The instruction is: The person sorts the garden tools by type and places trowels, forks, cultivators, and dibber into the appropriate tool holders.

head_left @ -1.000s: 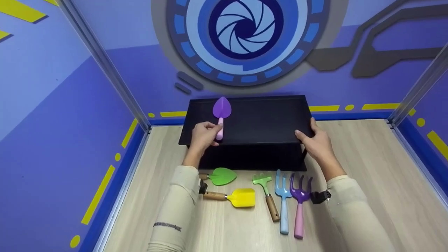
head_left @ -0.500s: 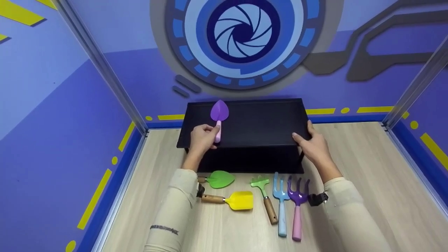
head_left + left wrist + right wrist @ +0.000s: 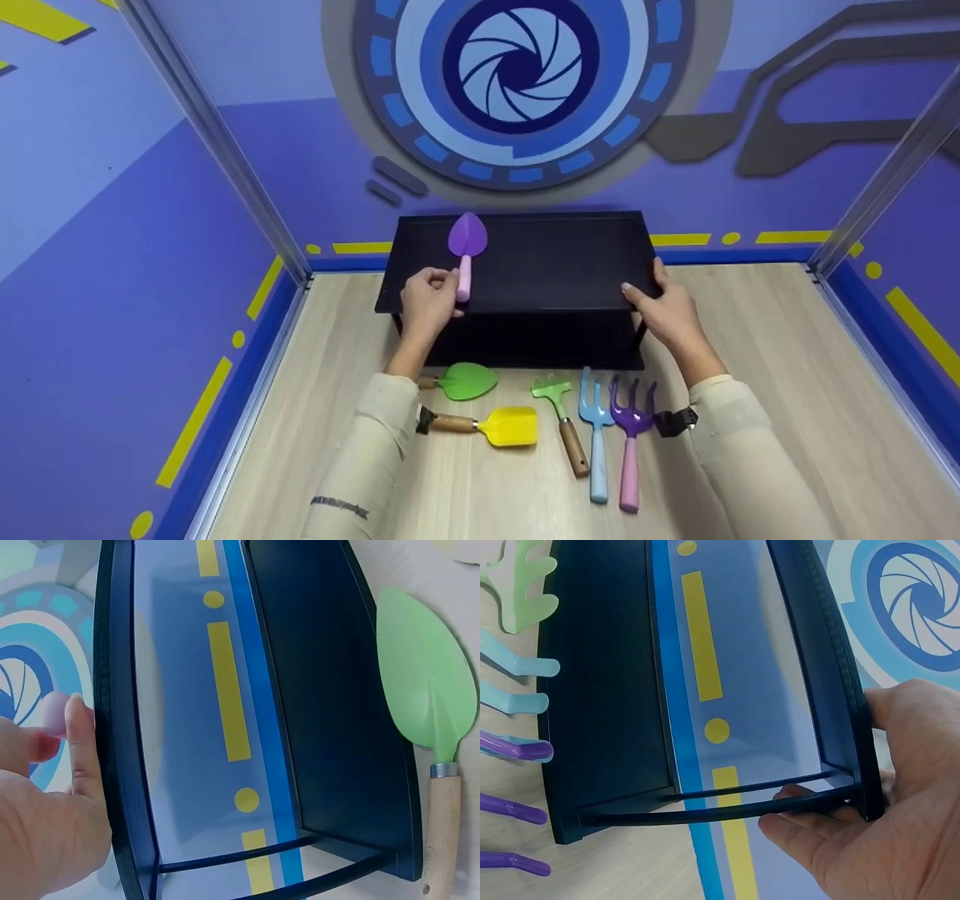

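Note:
A purple trowel (image 3: 466, 236) with a pink handle lies on the top board of a black two-tier shelf (image 3: 555, 262), near its left end. My left hand (image 3: 430, 298) is beside the handle, its thumb against the handle's left side and not over it. In the left wrist view, the handle's rounded end (image 3: 55, 714) shows behind my fingers, with one straight finger along the board's front edge. My right hand (image 3: 667, 311) grips the shelf's front right corner, thumb on top; in the right wrist view, its fingers (image 3: 795, 840) reach underneath by the side bars.
In front of the shelf lie a green trowel (image 3: 469, 381), a yellow spade (image 3: 510, 427), a green rake (image 3: 571, 446), a blue fork (image 3: 598, 457) and a purple fork (image 3: 630, 465). A patterned blue wall (image 3: 525, 199) stands close behind the shelf.
My left thumb has slid off the top of the trowel's handle to its left side. The trowel stays in place on the board, and my right hand keeps its grip on the shelf.

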### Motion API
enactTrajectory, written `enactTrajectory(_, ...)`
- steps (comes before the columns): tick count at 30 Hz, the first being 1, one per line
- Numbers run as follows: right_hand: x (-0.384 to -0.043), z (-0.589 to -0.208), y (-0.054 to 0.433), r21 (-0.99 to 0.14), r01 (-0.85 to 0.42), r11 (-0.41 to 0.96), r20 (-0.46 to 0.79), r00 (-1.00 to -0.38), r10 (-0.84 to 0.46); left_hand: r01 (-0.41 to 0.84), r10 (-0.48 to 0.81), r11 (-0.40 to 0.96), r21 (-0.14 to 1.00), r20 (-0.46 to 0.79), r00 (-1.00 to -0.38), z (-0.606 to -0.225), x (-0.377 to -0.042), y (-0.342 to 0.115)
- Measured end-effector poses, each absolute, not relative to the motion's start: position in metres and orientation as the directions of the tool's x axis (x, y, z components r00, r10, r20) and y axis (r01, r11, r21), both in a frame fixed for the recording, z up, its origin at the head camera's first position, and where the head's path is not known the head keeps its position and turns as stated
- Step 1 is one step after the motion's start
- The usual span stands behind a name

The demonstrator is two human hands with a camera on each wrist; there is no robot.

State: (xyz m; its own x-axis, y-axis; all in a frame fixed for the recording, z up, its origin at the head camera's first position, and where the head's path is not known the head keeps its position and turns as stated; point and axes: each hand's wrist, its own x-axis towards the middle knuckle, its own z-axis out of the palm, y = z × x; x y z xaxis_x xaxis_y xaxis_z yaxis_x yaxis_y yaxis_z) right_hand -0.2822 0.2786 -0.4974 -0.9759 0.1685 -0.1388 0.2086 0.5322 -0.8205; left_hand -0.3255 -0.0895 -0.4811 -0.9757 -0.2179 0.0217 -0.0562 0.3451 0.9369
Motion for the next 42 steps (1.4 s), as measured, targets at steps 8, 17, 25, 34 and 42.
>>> enactTrajectory(8, -0.282, -0.498, 0.280, -0.824, 0.201, 0.530, -0.141, -0.978, 0.153, -0.006, -0.254, 0.352, 0.936, 0.089, -0.963, -0.480, -0.319, -0.089)
enactTrajectory(17, -0.281, -0.496, 0.279, -0.817, 0.206, 0.538, -0.142, -0.977, 0.158, 0.307, -0.258, 0.323, 0.895, 0.396, -0.881, -0.504, -0.300, -0.111)
enactTrajectory(25, -0.281, -0.496, 0.279, -0.820, 0.200, 0.536, -0.135, -0.978, 0.159, 0.324, -0.138, 0.235, 0.916, 0.362, -0.922, -0.534, -0.284, -0.142)
enactTrajectory(34, -0.280, -0.497, 0.279, -0.821, 0.194, 0.537, -0.132, -0.979, 0.153, 0.113, 0.061, 0.421, 0.900, 0.097, -0.993, -0.563, -0.271, -0.175)
enactTrajectory(42, -0.280, -0.497, 0.279, -0.822, 0.186, 0.537, -0.124, -0.981, 0.150, 0.016, 0.012, 0.509, 0.861, 0.011, -1.000, -0.586, -0.271, -0.191)
